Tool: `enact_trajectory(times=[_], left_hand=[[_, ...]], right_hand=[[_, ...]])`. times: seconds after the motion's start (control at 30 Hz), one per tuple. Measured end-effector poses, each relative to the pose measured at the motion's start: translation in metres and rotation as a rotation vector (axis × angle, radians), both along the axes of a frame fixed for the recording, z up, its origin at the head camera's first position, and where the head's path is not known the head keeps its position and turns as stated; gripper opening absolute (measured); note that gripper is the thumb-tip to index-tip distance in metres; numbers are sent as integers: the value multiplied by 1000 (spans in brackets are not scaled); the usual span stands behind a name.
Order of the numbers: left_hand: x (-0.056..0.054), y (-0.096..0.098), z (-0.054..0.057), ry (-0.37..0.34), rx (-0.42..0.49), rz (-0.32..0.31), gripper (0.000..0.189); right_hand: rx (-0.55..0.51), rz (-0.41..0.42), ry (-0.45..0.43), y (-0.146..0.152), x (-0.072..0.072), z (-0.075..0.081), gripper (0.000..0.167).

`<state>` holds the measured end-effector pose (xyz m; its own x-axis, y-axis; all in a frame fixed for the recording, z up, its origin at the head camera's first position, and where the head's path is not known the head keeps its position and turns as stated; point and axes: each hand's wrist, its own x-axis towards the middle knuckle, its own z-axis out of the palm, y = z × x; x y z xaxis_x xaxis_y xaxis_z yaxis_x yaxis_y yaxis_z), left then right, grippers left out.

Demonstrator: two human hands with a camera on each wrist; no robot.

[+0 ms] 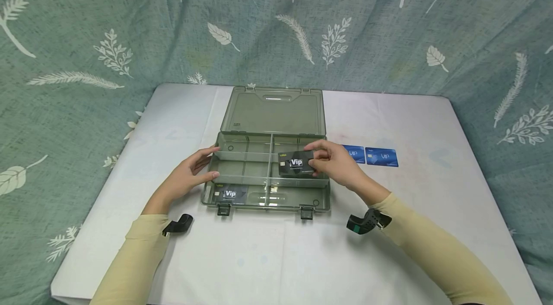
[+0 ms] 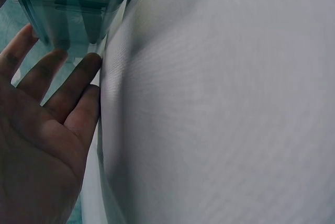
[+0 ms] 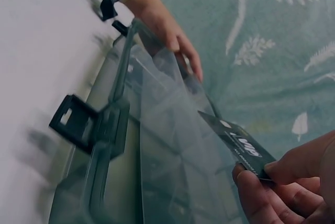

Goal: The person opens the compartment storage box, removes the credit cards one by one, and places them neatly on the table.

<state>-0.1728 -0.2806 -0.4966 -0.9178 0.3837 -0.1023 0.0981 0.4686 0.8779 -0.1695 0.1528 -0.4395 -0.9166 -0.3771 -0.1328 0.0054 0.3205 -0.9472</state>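
My right hand (image 1: 334, 163) pinches a black Vip card (image 1: 290, 163) between thumb and fingers, above the right side of a clear grey-green divided plastic box (image 1: 242, 154). In the right wrist view the card (image 3: 238, 143) is tilted over the dividers, gripped at one end by the right hand (image 3: 293, 182). My left hand (image 1: 183, 177) rests against the box's left wall, its thumb and fingers spread. In the left wrist view its fingers lie fairly straight beside the box wall (image 2: 78, 4). Another black Vip card (image 1: 231, 194) lies in the front left compartment.
The box's lid (image 1: 274, 110) is folded back away from me. Two blue VIP cards, a near one (image 1: 354, 153) partly behind the right hand and a farther one (image 1: 382, 157), lie right of the box. Two latches, left (image 1: 223, 210) and right (image 1: 306, 213), project at the front.
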Motion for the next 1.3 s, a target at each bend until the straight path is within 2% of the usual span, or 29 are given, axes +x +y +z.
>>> enact_trajectory(times=[0.43,0.7,0.93,1.13,1.3], left_hand=[[-1,0,0,14,1,-4,71],[0,1,-1,13,0,-7,72],[0,0,0,5,3,3,71],[0,1,0,11,-2,-2,71],[0,1,1,13,0,-4,71]], right_hand=[[19,-89,-9,43,6,4,36],[51,-163,-30,78,10,-2,35],[90,-208,-13,103,17,-4,38],[132,-251,-37,116,21,-11,41],[155,-252,-56,120,21,-25,41]])
